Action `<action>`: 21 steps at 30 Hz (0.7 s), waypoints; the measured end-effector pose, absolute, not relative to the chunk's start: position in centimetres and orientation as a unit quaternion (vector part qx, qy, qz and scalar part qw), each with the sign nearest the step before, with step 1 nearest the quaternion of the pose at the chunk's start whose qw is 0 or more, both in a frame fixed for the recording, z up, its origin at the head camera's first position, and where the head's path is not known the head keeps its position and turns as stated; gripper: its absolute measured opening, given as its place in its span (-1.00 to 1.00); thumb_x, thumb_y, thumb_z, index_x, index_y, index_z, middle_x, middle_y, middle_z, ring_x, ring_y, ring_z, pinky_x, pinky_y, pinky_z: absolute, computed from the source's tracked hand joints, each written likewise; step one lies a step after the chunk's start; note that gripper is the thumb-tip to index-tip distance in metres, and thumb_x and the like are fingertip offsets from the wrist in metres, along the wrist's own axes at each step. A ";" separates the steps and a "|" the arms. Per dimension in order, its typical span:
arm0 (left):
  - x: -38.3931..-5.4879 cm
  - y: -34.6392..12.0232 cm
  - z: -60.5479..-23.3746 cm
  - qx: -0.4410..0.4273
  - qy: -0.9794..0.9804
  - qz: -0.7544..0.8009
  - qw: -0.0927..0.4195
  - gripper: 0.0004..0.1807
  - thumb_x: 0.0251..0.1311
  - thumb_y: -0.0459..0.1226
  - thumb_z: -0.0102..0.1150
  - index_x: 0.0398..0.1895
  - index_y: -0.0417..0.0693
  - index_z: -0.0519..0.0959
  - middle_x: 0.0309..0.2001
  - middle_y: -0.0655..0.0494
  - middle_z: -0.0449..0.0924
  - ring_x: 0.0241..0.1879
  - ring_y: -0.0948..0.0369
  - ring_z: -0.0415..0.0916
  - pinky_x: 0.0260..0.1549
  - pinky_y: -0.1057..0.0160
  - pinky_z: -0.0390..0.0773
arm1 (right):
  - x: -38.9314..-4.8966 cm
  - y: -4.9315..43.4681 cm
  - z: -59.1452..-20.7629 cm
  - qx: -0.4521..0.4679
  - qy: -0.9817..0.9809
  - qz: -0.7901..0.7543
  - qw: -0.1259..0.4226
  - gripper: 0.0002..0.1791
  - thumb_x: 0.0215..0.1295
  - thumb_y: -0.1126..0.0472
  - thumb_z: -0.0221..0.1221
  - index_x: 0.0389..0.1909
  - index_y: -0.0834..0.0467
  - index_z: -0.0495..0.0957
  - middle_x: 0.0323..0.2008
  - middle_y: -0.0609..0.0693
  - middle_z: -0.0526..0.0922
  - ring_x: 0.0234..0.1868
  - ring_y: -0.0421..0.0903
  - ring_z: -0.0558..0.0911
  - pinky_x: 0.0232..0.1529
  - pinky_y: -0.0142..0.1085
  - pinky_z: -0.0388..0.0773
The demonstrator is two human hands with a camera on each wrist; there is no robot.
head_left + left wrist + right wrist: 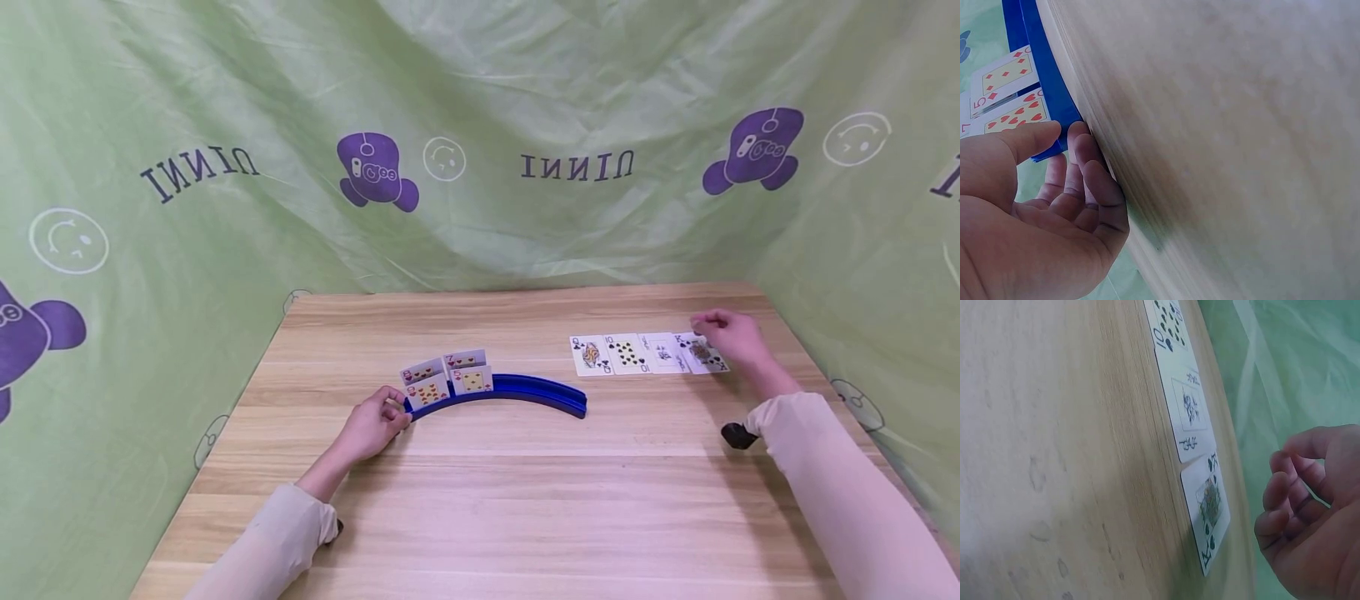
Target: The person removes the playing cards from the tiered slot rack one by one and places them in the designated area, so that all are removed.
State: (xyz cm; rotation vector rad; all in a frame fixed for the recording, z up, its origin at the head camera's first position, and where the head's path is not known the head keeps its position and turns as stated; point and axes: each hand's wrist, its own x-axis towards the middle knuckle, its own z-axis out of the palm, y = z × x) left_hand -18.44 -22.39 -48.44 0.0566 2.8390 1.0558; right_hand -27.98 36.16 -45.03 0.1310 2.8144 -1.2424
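Note:
A curved blue playing card holder (540,387) lies on the table. My left hand (372,425) pinches its left end, the thumb on one side and fingertips on the other in the left wrist view. Red cards stand in two rows in its left half: a hearts card (428,391) and a five of diamonds (472,381) in front, others partly hidden behind, one a seven (465,360). Over the right end of a row of face-up cards, by the king (699,350), my right hand (738,340) hovers with loosely bent fingers, thumb by the index fingertip, nothing held.
Left of the king lie a joker (662,353), a black ten (627,354) and a queen (591,356), edges side by side. The wooden table (525,500) meets a green printed curtain (480,242) at its back and sides.

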 end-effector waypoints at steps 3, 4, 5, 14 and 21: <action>-18.5 -22.4 -48.5 0.019 0.936 0.347 0.055 -0.74 0.20 -0.31 0.29 -0.09 -0.11 0.47 -0.37 0.06 0.71 -0.44 0.24 0.50 -0.36 0.26 0.44 | -27.8 35.7 -44.9 0.033 0.914 -0.402 0.030 -0.44 0.53 -0.06 -0.04 0.29 0.29 0.38 0.17 0.34 0.51 -0.01 0.08 0.53 -0.16 -0.32 0.53; -18.5 -22.4 -48.5 0.020 0.936 0.346 0.055 -0.74 0.21 -0.31 0.29 -0.09 -0.11 0.47 -0.37 0.06 0.71 -0.44 0.24 0.50 -0.36 0.27 0.44 | -27.7 35.5 -44.9 0.031 0.915 -0.402 0.030 -0.45 0.53 -0.06 -0.03 0.29 0.28 0.38 0.17 0.34 0.51 -0.01 0.09 0.54 -0.17 -0.35 0.54; -18.5 -22.4 -48.5 0.020 0.936 0.346 0.055 -0.74 0.21 -0.31 0.29 -0.09 -0.11 0.47 -0.37 0.07 0.71 -0.43 0.24 0.50 -0.36 0.26 0.44 | -27.7 35.3 -44.9 0.030 0.915 -0.402 0.031 -0.45 0.52 -0.06 -0.03 0.28 0.28 0.39 0.17 0.35 0.52 0.00 0.10 0.55 -0.19 -0.37 0.53; -18.5 -22.4 -48.4 0.024 0.938 0.342 0.053 -0.73 0.20 -0.31 0.29 -0.08 -0.11 0.47 -0.37 0.06 0.71 -0.43 0.24 0.50 -0.35 0.26 0.44 | -27.2 33.5 -44.2 0.009 0.910 -0.413 0.031 -0.47 0.52 -0.05 -0.01 0.25 0.28 0.41 0.13 0.31 0.54 -0.04 0.07 0.56 -0.18 -0.34 0.56; -18.4 -22.4 -48.4 0.025 0.937 0.343 0.053 -0.73 0.21 -0.31 0.29 -0.08 -0.12 0.47 -0.36 0.05 0.71 -0.43 0.25 0.50 -0.36 0.27 0.44 | -27.0 32.1 -43.7 -0.016 0.910 -0.415 0.021 -0.51 0.50 -0.03 0.03 0.19 0.28 0.46 0.01 0.24 0.57 -0.23 -0.17 0.54 -0.28 -0.35 0.51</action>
